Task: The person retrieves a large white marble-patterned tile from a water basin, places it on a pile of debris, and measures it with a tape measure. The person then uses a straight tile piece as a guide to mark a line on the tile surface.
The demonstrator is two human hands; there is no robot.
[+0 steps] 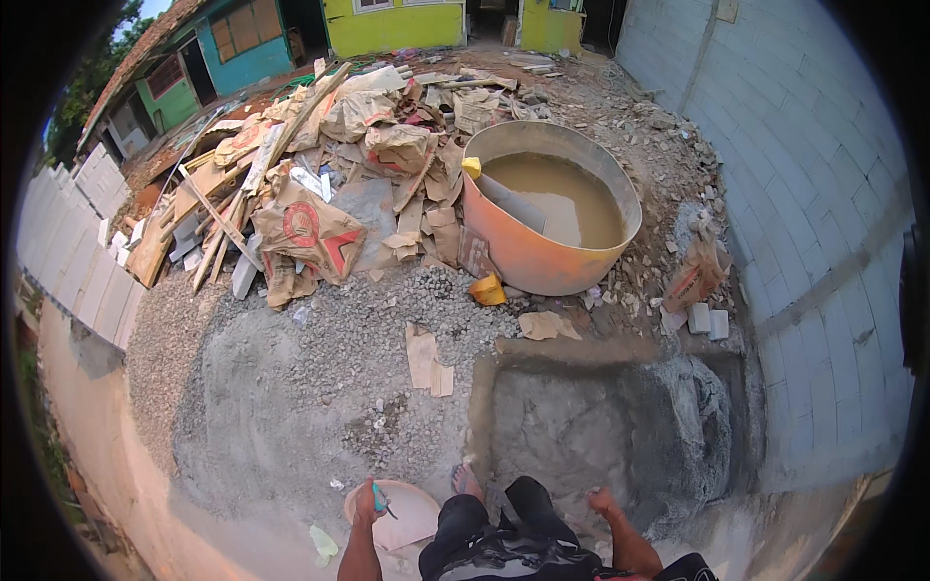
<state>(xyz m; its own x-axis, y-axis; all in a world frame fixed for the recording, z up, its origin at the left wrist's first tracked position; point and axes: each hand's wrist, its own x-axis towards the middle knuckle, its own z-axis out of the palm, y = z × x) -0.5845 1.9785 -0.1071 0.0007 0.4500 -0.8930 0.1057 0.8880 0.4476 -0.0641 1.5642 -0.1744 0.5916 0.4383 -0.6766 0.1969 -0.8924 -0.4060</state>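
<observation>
My left hand (364, 502) is closed on a turquoise-handled tool (378, 497) with a dark metal part, over a pale pink round pan (409, 521) beside my legs. My right hand (602, 503) is closed near the front edge of a rectangular pit of wet grey mortar (562, 416); what it holds, if anything, I cannot make out. My sandalled foot (465, 480) stands between the pan and the mortar. Grey powder (247, 397) and gravel (402, 300) lie to the left.
An orange drum (528, 266) of murky water stands beyond the mortar. Debris with planks and torn sacks (310, 232) is heaped left of it. Block walls rise on the right (823, 242) and far left (73, 252). White blocks (718, 325) lie by the right wall.
</observation>
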